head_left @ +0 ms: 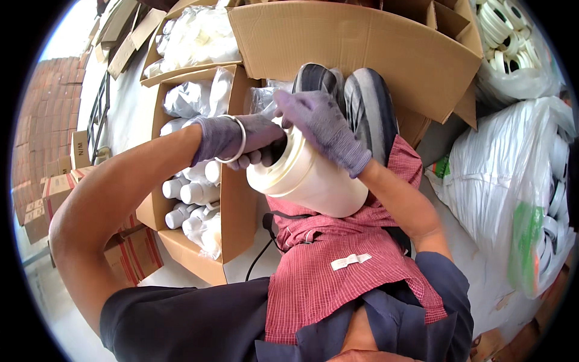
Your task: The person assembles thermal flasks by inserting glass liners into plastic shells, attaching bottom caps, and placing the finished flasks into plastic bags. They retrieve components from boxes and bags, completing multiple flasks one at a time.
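A white, round plastic container lies tilted on my lap, its open mouth facing up and to the left. My left hand, in a grey-purple glove, is closed at that mouth with its fingers curled over the near rim. Inside the opening is a dark patch that I cannot make out. A white ring circles my left wrist. My right hand, gloved alike, arches over the far side of the rim with bent fingers gripping it; its fingertips are partly hidden.
An open carton at my left holds white bottles and clear bags. Behind it stands another carton of bagged white parts. A large cardboard box is beyond my knees. At right lie a white sack and bagged white rings.
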{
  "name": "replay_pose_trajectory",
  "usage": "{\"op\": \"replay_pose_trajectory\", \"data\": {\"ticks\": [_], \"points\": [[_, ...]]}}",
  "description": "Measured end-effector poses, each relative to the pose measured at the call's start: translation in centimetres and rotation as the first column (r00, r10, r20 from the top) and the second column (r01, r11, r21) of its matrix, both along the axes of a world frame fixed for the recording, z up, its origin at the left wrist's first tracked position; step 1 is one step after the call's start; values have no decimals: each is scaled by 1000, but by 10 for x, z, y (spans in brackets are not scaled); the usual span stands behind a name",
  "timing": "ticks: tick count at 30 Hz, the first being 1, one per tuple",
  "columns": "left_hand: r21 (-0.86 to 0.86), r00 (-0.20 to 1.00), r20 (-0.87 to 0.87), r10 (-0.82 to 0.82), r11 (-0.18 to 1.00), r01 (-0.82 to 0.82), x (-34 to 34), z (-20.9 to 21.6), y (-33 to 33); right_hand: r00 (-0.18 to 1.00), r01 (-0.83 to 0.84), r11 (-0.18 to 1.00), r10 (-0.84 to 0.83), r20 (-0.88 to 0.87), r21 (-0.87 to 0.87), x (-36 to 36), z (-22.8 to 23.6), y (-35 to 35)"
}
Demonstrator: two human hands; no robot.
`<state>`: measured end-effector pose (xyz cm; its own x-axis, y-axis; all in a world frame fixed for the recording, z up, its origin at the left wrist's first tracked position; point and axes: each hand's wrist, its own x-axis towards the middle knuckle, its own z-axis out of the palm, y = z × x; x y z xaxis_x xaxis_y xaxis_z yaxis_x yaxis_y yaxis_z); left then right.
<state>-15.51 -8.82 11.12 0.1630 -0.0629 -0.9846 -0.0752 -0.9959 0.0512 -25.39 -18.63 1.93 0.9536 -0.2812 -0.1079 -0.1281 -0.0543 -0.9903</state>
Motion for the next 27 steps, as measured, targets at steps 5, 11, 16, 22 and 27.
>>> {"op": "replay_pose_trajectory", "data": {"ticks": [5, 11, 16, 22, 27], "points": [[-654, 944, 310, -112, 695, 298, 7, 8, 21, 942, -69, 949, -39, 333, 308, -36, -17, -52], [-342, 279, 932, -233, -299, 891, -6, 0, -9, 873, -25, 999, 5, 487, 35, -58, -21, -73], [-90, -22, 977, -214, -497, 863, -11, -3, -29, 955, -18, 990, -25, 296, 142, -62, -3, -70], [-170, 104, 630, -770, -5, 985, -17, 7, -33, 957, -69, 871, -79, 277, 486, -43, -20, -58], [-218, 248, 895, -370, 121, 968, -15, -28, -2, 983, 71, 970, -108, 149, 231, -23, -1, -27]]}}
